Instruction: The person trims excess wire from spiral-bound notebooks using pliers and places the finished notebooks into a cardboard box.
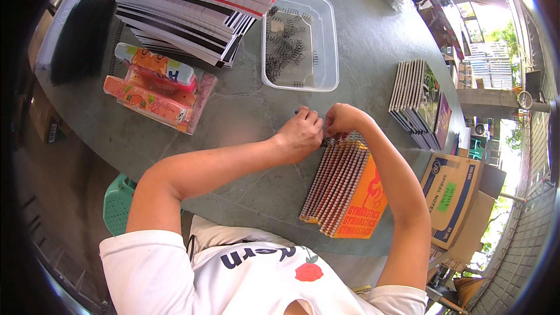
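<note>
A stack of orange spiral notebooks (363, 198) lies in front of me, its coil bindings facing up and left. At the far end of the stack, my left hand (300, 134) is closed, with a small dark blue bit showing by its knuckles; what it grips is mostly hidden. My right hand (347, 119) pinches close beside it, over the far corner of the bindings. Whether its fingertips hold a coil end is too small to tell. Beyond both hands, a clear plastic tub (328, 76) contains several loose black wire coils (286, 49).
Tall stacks of ring-bound paper (175, 17) stand at the far left, next to a black bristly block (84, 38). Nearer is an orange and pink box (160, 96). More spiral notebooks (417, 102) sit at the right table edge, by a cardboard carton (452, 198). A green stool (118, 204) is at left.
</note>
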`<state>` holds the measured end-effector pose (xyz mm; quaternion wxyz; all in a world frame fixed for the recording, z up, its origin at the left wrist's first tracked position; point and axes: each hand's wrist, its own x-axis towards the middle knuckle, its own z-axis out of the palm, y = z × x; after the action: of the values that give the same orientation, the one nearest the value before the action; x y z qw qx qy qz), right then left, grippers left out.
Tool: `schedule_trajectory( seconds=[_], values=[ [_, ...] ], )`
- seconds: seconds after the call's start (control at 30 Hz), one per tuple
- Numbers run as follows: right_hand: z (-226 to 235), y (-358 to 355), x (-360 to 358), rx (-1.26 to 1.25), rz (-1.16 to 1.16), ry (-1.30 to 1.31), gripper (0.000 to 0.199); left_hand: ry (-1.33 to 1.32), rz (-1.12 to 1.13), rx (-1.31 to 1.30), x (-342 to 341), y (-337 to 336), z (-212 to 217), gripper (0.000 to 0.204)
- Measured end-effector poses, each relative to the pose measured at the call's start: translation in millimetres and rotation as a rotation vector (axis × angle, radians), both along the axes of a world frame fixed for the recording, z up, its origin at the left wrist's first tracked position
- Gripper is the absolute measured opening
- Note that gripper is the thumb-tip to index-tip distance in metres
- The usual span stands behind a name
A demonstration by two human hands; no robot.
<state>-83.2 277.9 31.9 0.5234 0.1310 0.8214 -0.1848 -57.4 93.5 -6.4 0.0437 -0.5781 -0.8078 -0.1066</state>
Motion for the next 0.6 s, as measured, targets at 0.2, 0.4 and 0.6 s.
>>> schedule_trajectory(
  seconds=[0.2, 0.4, 0.6],
  values=[
    [-0.5, 3.5, -0.2, -0.049, 0.078, 0.028, 0.011, -0.156, -0.066, -0.158, -4.9, 7.7, 4.2, 0.015],
    [-6.6, 9.4, -2.8, -0.078, 0.066, -0.078, 0.021, -0.188, -0.026, -0.081, -12.2, 0.4, 0.4, 0.017],
    [-1.6, 12.9, -5.4, -0.101, 0.024, -0.076, 0.02, 0.019, 0.028, 0.089, -10.0, 7.0, -2.8, 0.026]
  ],
)
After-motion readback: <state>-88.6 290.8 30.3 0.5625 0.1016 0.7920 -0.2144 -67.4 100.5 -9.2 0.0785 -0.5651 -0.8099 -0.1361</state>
